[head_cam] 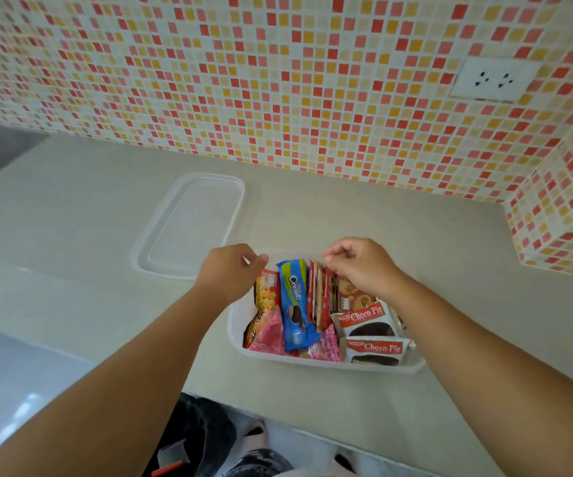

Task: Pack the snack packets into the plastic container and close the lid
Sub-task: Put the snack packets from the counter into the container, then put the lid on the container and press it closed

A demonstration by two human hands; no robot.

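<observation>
A clear plastic container (240, 325) is sitting on the pale bench (347, 222), close to its near edge, and it is holding a packed row of snack packets. A blue cream-biscuit packet (295, 304) is lying lengthwise near the middle, with a yellow and red packet (267, 290) just beside it on the left and pink packets (269, 333) lying at the near end. To the right of the blue one, several red and brown packets (319, 294) are standing on edge, and two white Choco Pie packets (369, 321) are lying one behind the other in the near right corner. The left hand (231, 270) is hovering over the far left corner of the container, its fingers (259, 261) curled in and nearly closed; whether they are pinching a packet edge or the rim cannot be told. The right hand (360, 261) is reaching over the far right part, its fingers (333, 253) bunched together above the tops of the upright red packets; whether they have actually hold of one cannot be told either. The clear lid (192, 222) is lying flat on the bench, off the container, just beyond and to the left of it. A wall of small red, orange and cream mosaic tiles (278, 80) is rising behind the bench, with a white power socket (493, 79) set into it at the upper right.
</observation>
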